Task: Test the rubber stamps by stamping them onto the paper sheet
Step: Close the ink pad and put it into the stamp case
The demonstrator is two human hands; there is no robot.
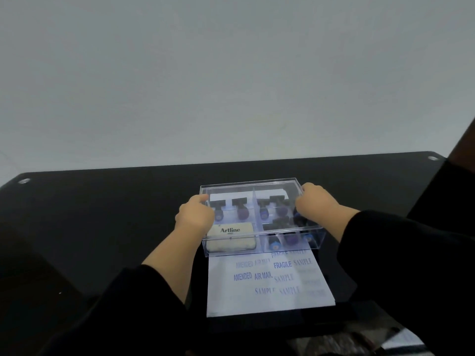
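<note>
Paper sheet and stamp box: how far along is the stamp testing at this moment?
Looks mostly done: the paper sheet carries AMENDED, AIR MAIL, FRAGILE and several SAMPLE impressions. In hand: the left hand and right hand grip the sides of the clear box, with the stamps and Artline ink pad inside. Whether any stamps remain untested cannot be told.

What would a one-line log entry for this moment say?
left hand: holds clear plastic stamp box | right hand: holds box | white stamped paper sheet: partly under box

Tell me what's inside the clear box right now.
Inside the clear box: rubber stamps with dark handles, lying in the back and right compartments, and a cream Artline ink pad front left. The left hand and right hand cover part of the contents.
</note>
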